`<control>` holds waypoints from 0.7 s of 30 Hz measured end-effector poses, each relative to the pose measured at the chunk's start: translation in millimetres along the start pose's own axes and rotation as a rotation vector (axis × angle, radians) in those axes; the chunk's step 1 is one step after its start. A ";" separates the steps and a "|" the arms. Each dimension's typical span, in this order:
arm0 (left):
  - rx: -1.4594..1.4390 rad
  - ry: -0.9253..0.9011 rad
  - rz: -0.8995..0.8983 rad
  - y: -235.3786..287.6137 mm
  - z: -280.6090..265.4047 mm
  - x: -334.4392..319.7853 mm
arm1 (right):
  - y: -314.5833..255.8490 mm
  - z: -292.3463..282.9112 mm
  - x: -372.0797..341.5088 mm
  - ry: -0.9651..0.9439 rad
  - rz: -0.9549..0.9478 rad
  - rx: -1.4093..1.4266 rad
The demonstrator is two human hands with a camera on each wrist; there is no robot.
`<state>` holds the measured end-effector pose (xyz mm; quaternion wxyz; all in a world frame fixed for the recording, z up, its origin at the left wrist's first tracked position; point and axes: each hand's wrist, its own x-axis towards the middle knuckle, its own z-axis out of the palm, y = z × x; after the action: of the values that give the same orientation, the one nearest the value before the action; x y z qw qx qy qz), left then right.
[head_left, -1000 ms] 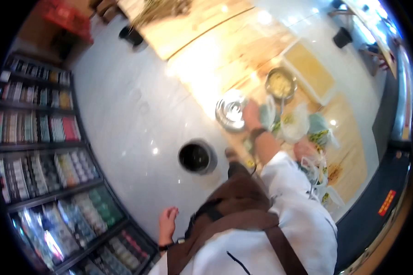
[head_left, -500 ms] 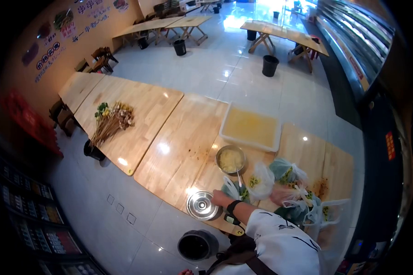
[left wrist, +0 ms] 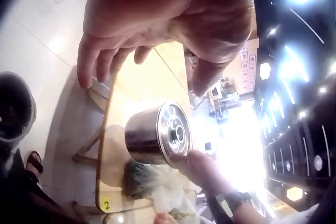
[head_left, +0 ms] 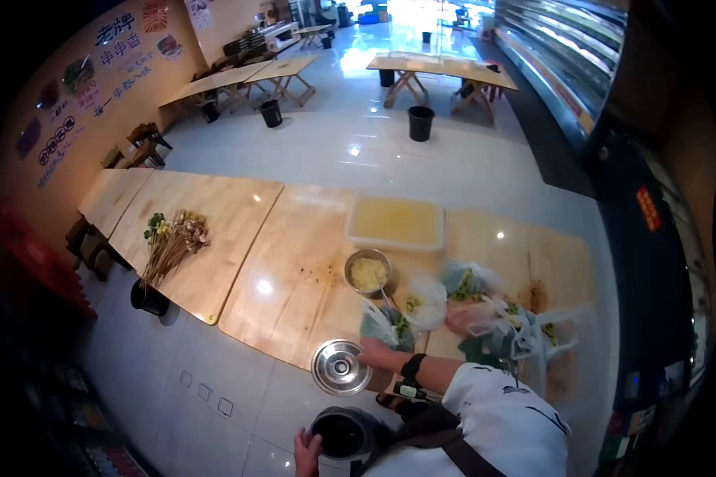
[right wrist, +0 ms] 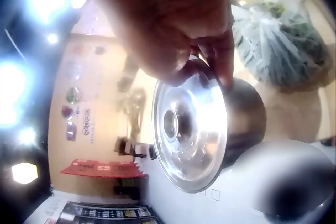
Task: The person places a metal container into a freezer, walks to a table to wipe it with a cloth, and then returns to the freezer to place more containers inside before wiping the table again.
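Observation:
A shiny steel pot with a lid (head_left: 340, 368) is at the near edge of the wooden table. My right hand (head_left: 377, 354) grips its right-hand rim, thumb over the lid's edge and fingers behind it in the right wrist view. Below, over the black bin (head_left: 340, 436), my left hand (head_left: 307, 451) hovers with relaxed fingers; it holds nothing. The left wrist view shows that hand (left wrist: 168, 19) large, apart from the pot's side wall (left wrist: 140, 136). Beside my right hand sits a tied plastic bag of greens (head_left: 384, 327).
A steel bowl of pale yellow food (head_left: 368, 273) with a spoon stands behind the bags. Beyond it is a white tray of yellow liquid (head_left: 395, 223). More plastic bags (head_left: 493, 318) lie to the right. A bundle of skewers (head_left: 171, 242) lies on the left table (head_left: 239, 195).
The head view has swung up and shows more of the room. My left hand has come forward beside the bin's opening. My right hand has stayed at the pot's rim.

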<state>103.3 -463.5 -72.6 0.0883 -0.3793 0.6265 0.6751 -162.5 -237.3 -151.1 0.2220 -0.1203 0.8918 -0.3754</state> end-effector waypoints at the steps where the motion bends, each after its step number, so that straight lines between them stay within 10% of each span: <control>1: -0.141 -0.177 -0.043 11.3 0.7 4.6 | -4.0 0.0 -24.8 -0.061 -0.054 -0.019; 7: -0.384 -0.653 -0.033 20.4 17.7 0.8 | -72.6 -24.9 -128.3 -0.235 -0.003 0.064; 10: -0.310 -0.712 0.006 20.3 18.8 -10.8 | -84.8 -30.6 -167.9 -0.043 -0.218 -0.046; 21: -0.154 -0.748 -0.123 3.3 2.0 -16.5 | -79.9 -47.9 -229.6 -0.031 -0.036 0.179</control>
<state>112.0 -456.4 -59.9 0.3221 -0.1492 0.4747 0.8054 18.3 -175.3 6.6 0.2390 -0.1216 0.8489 -0.4554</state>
